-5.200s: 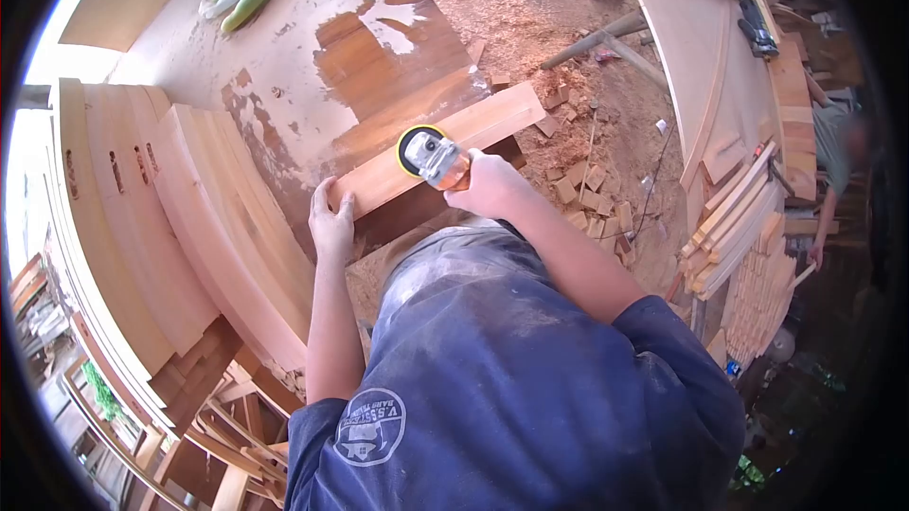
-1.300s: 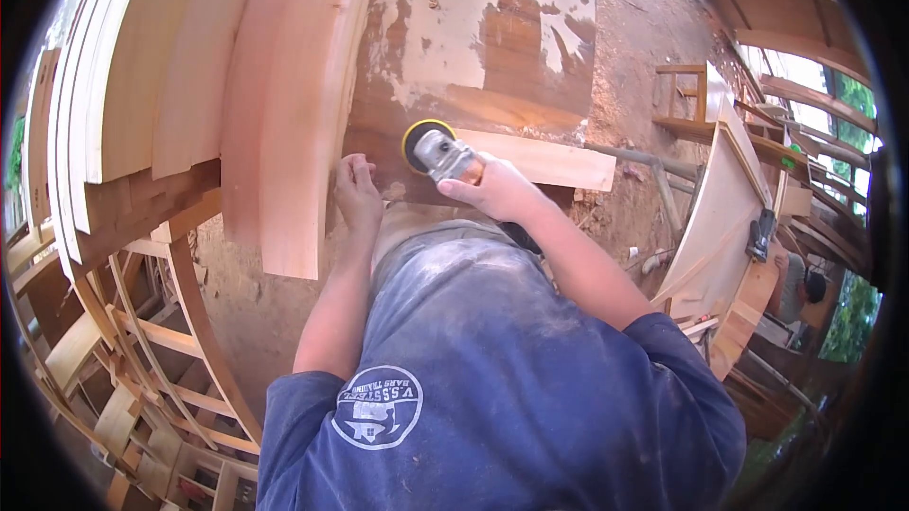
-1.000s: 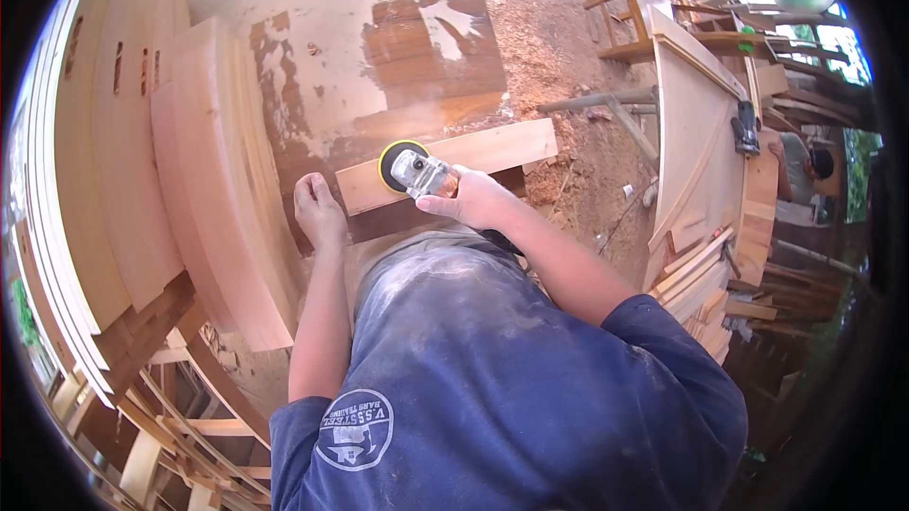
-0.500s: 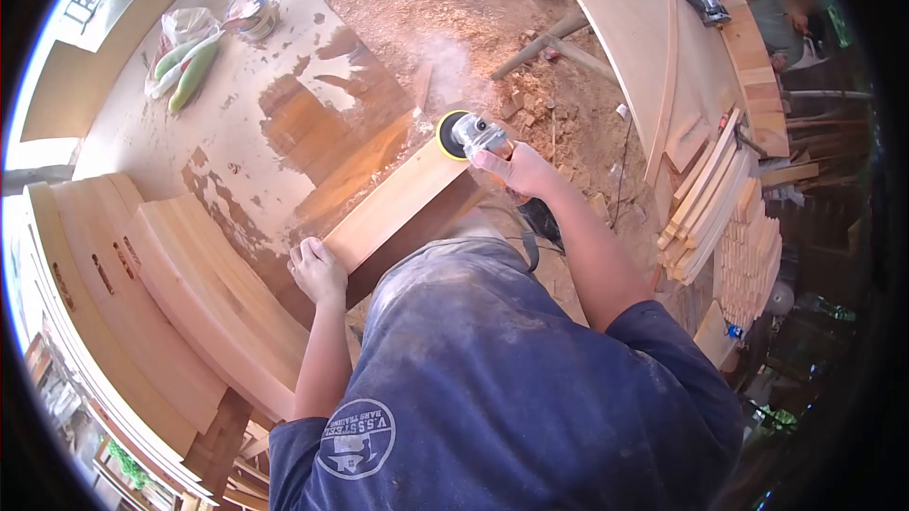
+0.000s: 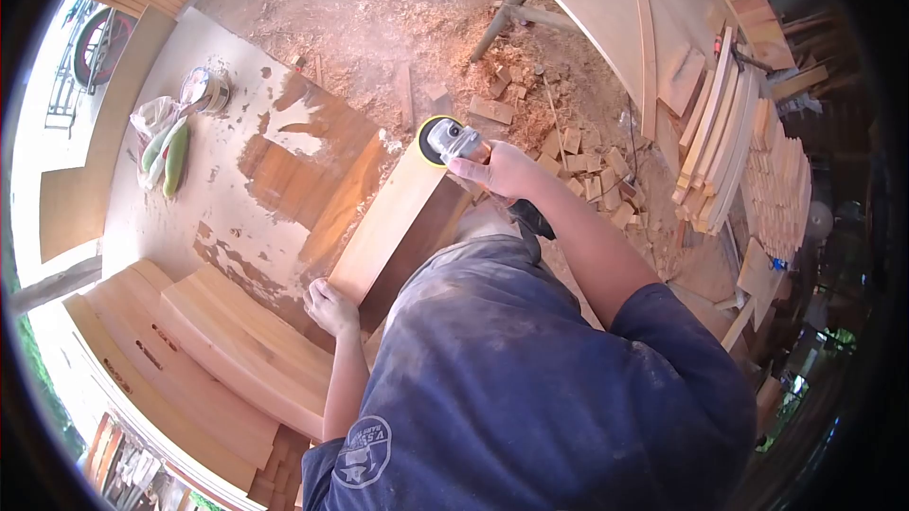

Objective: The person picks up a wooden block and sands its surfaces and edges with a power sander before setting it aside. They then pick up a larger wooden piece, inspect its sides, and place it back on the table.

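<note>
A pale wooden board (image 5: 391, 227) lies on edge, slanting across the space in front of my body. My left hand (image 5: 331, 306) grips its near end, with fingers curled over the corner. In my right hand (image 5: 500, 170) is an angle grinder (image 5: 458, 142), its body partly hidden by my fingers. The grinder's round yellow-rimmed disc (image 5: 431, 141) is at the board's far end, against or just above the wood. Beneath the board is a table surface (image 5: 256, 56) with a brown-stained area.
Curved wooden pieces (image 5: 227, 340) are stacked at left. A bucket (image 5: 205, 90) and long green vegetables (image 5: 174, 159) in plastic sit on the table. Sawdust and offcuts (image 5: 606, 175) cover the ground ahead. Stacked wood strips (image 5: 715, 132) and a large panel (image 5: 587, 0) are at right.
The view has swung, showing more offcuts on the ground and losing the person at upper right. The disc stays at the board's far end, and both hands keep their holds.
</note>
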Tool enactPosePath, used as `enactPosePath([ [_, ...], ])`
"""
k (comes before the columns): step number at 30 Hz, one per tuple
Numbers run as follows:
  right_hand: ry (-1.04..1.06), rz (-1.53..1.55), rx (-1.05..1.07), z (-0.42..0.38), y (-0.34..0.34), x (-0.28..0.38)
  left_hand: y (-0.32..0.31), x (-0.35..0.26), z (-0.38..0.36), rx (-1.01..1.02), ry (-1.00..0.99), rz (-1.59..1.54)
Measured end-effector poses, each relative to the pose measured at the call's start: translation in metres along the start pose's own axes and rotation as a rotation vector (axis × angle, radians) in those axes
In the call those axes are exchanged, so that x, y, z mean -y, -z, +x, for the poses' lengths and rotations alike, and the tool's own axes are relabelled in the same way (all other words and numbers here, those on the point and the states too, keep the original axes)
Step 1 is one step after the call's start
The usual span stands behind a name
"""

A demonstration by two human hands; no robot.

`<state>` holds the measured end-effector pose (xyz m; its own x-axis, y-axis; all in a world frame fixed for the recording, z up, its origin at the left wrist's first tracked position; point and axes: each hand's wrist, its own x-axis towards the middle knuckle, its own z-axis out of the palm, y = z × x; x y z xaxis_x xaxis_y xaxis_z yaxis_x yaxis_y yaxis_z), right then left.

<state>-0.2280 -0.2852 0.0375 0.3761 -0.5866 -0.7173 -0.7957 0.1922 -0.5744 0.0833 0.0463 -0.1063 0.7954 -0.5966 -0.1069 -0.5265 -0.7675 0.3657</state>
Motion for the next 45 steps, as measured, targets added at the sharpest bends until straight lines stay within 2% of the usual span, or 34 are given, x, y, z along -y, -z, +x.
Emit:
enactPosePath([
  [3,0.015,0.03,0.028,-0.006,-0.004,-0.003,0.002,0.002,0.0,0.002,-0.002,-0.001],
  [7,-0.012,-0.126,-0.068,-0.008,-0.02,-0.006,0.004,-0.002,0.0,0.011,0.032,-0.006],
  [8,-0.015,0.012,0.01,-0.007,-0.008,-0.009,0.004,-0.003,0.002,0.014,0.018,-0.009],
  [13,-0.013,0.075,0.031,0.001,0.012,-0.02,0.003,-0.005,0.001,-0.013,0.019,-0.007],
  [19,0.053,-0.057,0.06,-0.014,-0.034,-0.001,0.007,-0.016,-0.001,-0.049,0.126,-0.021],
  [21,0.08,-0.125,0.089,-0.02,-0.055,0.007,0.005,-0.012,-0.001,-0.08,0.088,-0.01],
  [24,0.145,-0.181,0.165,-0.023,-0.087,0.014,0.003,-0.002,0.0,-0.09,0.015,-0.131],
  [27,0.186,-0.262,0.247,-0.026,-0.123,0.024,0.003,0.01,0.001,-0.102,0.061,-0.391],
  [30,0.21,-0.369,0.334,-0.03,-0.159,0.047,0.021,0.012,-0.005,-0.289,0.254,-0.6],
  [33,0.235,-0.5,0.396,-0.042,-0.199,0.071,0.054,0.017,-0.012,-0.398,0.263,-0.671],
  [34,0.241,-0.557,0.409,-0.046,-0.212,0.081,0.075,0.007,-0.015,-0.373,0.352,-0.814],
  [38,0.27,-0.679,0.512,-0.058,-0.262,0.12,0.11,0.0,-0.018,-0.528,0.317,-0.862],
  [42,0.221,-0.691,0.466,-0.066,-0.264,0.142,0.124,-0.008,-0.013,-0.576,0.282,-0.895],
  [45,0.276,-0.676,0.421,-0.051,-0.245,0.113,0.103,-0.004,-0.002,-0.522,0.228,-0.839],
])
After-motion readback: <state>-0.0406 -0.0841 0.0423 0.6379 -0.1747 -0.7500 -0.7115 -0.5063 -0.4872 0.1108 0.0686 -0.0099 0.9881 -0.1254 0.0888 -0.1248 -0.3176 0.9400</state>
